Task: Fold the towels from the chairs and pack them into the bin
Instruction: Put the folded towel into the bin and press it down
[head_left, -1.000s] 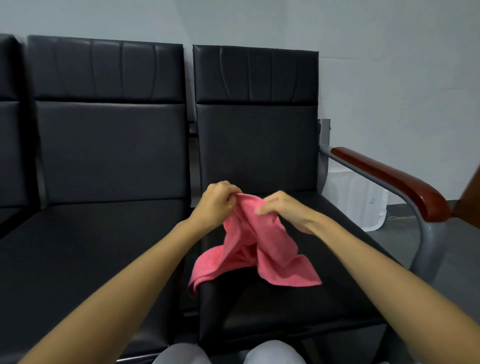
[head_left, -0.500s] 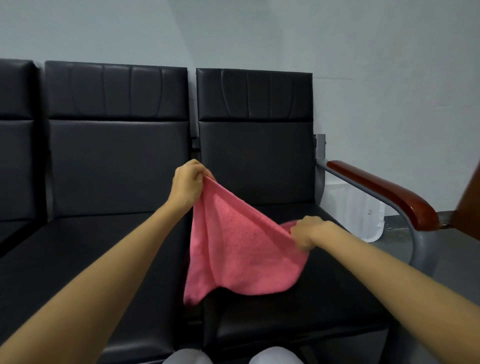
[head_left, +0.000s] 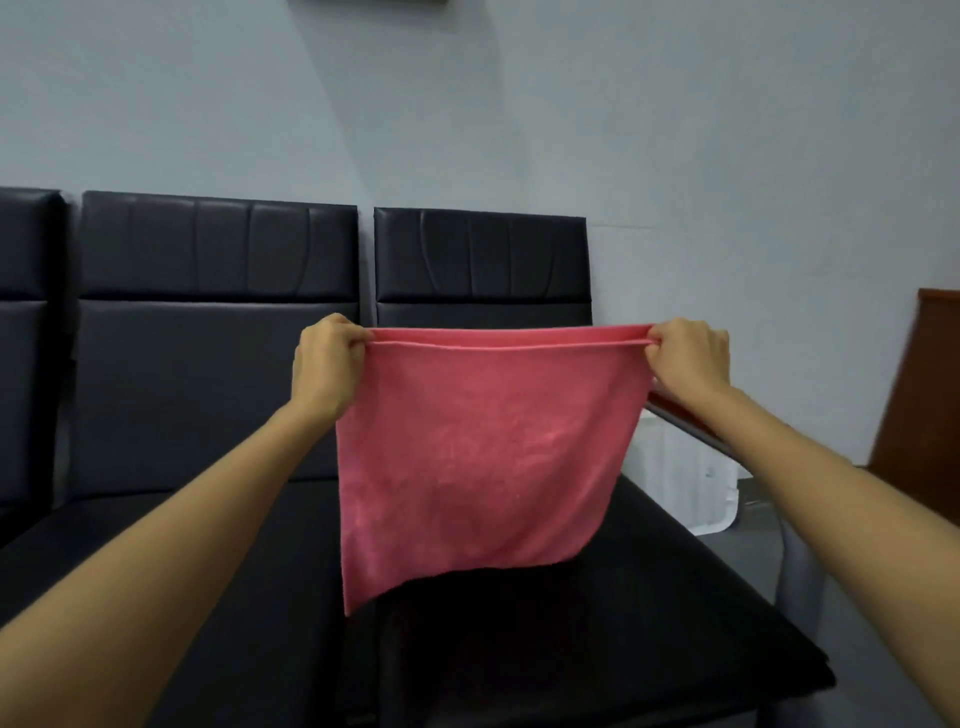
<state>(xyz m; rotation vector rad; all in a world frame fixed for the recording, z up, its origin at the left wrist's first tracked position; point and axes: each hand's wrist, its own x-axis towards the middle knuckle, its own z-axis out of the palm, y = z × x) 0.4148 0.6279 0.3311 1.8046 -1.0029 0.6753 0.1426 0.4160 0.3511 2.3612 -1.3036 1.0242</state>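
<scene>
**Towel** (head_left: 483, 447): one, pink. You hold it up in the air in front of you, spread to its full width and facing you. The top edge runs taut and level between your hands. A narrow strip lies along that edge; whether it is a hem or a fold cannot be told. The rest hangs free, clear of the seat below. The bottom edge slants: the lower left corner hangs lowest, over the gap between two seats, and the lower right corner sits higher, over the right chair's seat.

**Left hand** (head_left: 330, 364): fingers curled round the towel's top left corner, gripping it.

**Right hand** (head_left: 688, 358): fingers and thumb pinch the top right corner, with your arm stretched out.

**Right chair** (head_left: 480, 260): black and padded, straight behind the towel. Its backrest shows above the towel's top edge and its seat below the bottom edge.

**Middle chair** (head_left: 218, 338): black, same pattern, just beside the right chair on its left.

**Left chair** (head_left: 26, 312): black. Only a slice shows at the left border.

**Armrest** (head_left: 675, 415): brown wood on a grey metal frame, at the right chair's right side. Your right forearm and the towel partly hide it.

**Bin** (head_left: 691, 483): white and translucent, on the floor beyond the armrest, near the wall. Its inside cannot be made out.

**Wall** (head_left: 519, 104): pale grey, behind the chairs.

**Panel** (head_left: 930, 389): brown wood, at the right border.
</scene>
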